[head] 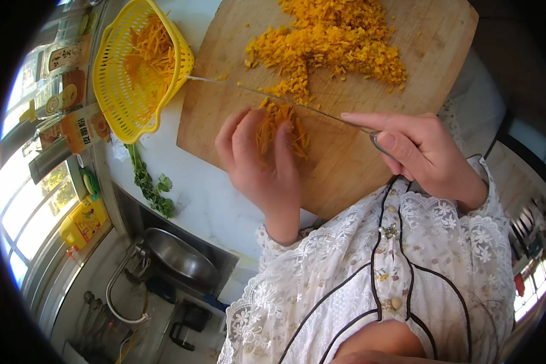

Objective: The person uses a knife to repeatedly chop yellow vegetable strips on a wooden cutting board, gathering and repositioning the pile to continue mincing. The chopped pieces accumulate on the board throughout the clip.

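Observation:
My right hand (425,152) grips a kitchen knife by its handle, the index finger stretched along the blade's spine. The narrow-looking knife blade (300,104) points left across the wooden cutting board (346,168), its tip near the yellow basket. Under the curled fingers of my left hand (264,159) lies a bunch of shredded orange vegetable strips (282,129), carrot-like, held against the board. Just beyond the blade, a large heap of finely chopped orange bits (327,45) spreads over the far part of the board.
A yellow plastic basket (109,82) holding more orange shreds (157,50) stands left of the board. Leafy green herbs (152,186) lie on the white countertop (195,204). Lower left are a steel basin (182,255) and a curved faucet (113,291). Packages (84,129) line the window side.

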`<action>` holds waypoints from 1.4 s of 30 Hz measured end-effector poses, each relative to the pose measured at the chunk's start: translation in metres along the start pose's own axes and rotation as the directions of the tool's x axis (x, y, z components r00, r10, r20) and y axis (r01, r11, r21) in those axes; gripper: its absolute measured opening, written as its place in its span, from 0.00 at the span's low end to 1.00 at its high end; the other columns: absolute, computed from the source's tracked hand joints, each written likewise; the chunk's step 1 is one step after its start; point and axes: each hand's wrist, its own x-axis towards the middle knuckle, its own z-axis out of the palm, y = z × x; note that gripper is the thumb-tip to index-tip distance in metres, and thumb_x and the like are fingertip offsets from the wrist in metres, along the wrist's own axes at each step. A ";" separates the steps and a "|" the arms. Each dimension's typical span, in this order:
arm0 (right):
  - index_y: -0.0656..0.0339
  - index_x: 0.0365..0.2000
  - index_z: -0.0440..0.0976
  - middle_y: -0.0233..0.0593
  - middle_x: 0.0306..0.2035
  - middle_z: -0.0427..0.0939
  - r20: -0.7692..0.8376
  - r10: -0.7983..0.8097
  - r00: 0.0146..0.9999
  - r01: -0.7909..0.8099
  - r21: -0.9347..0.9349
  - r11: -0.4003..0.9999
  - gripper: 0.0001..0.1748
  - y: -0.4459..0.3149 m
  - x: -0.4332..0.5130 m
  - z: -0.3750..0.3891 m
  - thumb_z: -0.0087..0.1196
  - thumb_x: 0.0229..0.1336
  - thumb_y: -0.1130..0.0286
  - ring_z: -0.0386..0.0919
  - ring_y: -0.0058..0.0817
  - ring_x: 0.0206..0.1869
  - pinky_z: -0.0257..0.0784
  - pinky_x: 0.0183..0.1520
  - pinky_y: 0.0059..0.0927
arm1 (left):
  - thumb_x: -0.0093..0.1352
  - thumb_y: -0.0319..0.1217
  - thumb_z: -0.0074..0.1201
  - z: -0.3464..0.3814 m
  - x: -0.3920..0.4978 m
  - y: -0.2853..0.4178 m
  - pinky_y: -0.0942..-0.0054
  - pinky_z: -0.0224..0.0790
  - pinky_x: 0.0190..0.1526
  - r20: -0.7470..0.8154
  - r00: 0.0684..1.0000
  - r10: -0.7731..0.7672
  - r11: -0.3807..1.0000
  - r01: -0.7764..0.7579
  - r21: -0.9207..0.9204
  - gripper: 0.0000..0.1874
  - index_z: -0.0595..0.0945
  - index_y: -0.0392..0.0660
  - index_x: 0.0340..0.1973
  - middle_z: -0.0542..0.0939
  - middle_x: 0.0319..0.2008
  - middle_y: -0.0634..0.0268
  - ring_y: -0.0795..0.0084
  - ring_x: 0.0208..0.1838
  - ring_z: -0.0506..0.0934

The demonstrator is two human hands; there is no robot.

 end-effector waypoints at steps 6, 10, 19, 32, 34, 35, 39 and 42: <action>0.65 0.60 0.76 0.28 0.19 0.69 -0.011 -0.003 1.000 0.003 0.025 1.000 0.20 0.001 -0.002 0.002 0.49 0.77 0.64 0.67 0.14 0.23 0.65 0.28 0.22 | 0.56 0.29 0.75 0.003 -0.003 0.006 0.55 0.67 0.62 0.133 0.991 0.013 0.990 -0.032 0.137 0.36 0.77 0.40 0.60 0.73 0.62 0.50 0.49 0.60 0.73; 0.66 0.59 0.76 0.31 0.21 0.74 -0.006 0.010 1.000 -0.010 0.004 1.000 0.20 0.000 -0.002 0.000 0.50 0.76 0.65 0.70 0.16 0.24 0.68 0.30 0.23 | 0.56 0.29 0.75 0.003 -0.006 0.002 0.53 0.66 0.62 0.134 0.991 -0.002 0.992 -0.015 0.126 0.37 0.77 0.41 0.62 0.75 0.60 0.53 0.48 0.60 0.73; 0.69 0.56 0.77 0.51 0.47 0.86 -0.011 -0.093 0.996 0.091 -0.150 0.985 0.18 -0.004 -0.003 0.004 0.53 0.73 0.68 0.86 0.39 0.44 0.78 0.47 0.31 | 0.59 0.25 0.72 0.010 -0.016 -0.001 0.58 0.69 0.57 0.013 0.994 -0.107 0.992 0.107 -0.066 0.28 0.80 0.40 0.56 0.78 0.56 0.50 0.50 0.57 0.75; 0.66 0.57 0.76 0.48 0.38 0.84 -0.020 -0.225 0.974 0.204 -0.349 0.915 0.19 -0.006 -0.008 0.018 0.56 0.69 0.70 0.84 0.46 0.37 0.79 0.41 0.36 | 0.64 0.20 0.64 0.014 -0.022 -0.014 0.76 0.74 0.36 -0.035 0.999 -0.041 0.999 0.040 -0.035 0.17 0.83 0.37 0.50 0.80 0.51 0.58 0.70 0.40 0.81; 0.69 0.59 0.74 0.50 0.41 0.85 0.035 -0.205 0.978 0.202 -0.380 0.903 0.21 -0.012 -0.010 0.014 0.54 0.70 0.71 0.84 0.44 0.36 0.79 0.42 0.33 | 0.63 0.20 0.65 0.014 -0.020 -0.015 0.75 0.74 0.37 -0.045 0.999 0.005 1.000 -0.005 -0.002 0.18 0.83 0.37 0.50 0.80 0.51 0.58 0.68 0.41 0.81; 0.71 0.60 0.73 0.51 0.42 0.85 0.062 -0.194 0.979 0.202 -0.395 0.896 0.22 -0.013 -0.010 0.012 0.52 0.70 0.72 0.85 0.43 0.36 0.78 0.42 0.31 | 0.63 0.21 0.65 0.014 -0.019 -0.016 0.74 0.74 0.37 -0.048 0.998 0.031 0.999 -0.031 0.013 0.18 0.83 0.37 0.49 0.80 0.51 0.58 0.68 0.41 0.81; 0.71 0.61 0.73 0.51 0.42 0.85 0.045 -0.197 0.979 0.200 -0.371 0.907 0.23 -0.011 -0.010 0.010 0.51 0.72 0.68 0.84 0.38 0.33 0.77 0.40 0.29 | 0.61 0.19 0.65 0.014 -0.021 -0.006 0.60 0.72 0.55 -0.016 0.993 -0.118 0.989 0.116 -0.089 0.20 0.83 0.38 0.50 0.79 0.54 0.50 0.49 0.55 0.78; 0.72 0.62 0.72 0.52 0.44 0.86 0.011 -0.190 0.982 0.185 -0.309 0.933 0.25 -0.005 -0.011 0.007 0.49 0.75 0.63 0.84 0.34 0.33 0.76 0.40 0.27 | 0.61 0.19 0.67 0.014 -0.016 -0.004 0.61 0.72 0.53 0.009 0.995 -0.103 0.989 0.104 -0.101 0.18 0.83 0.38 0.46 0.79 0.53 0.50 0.51 0.54 0.78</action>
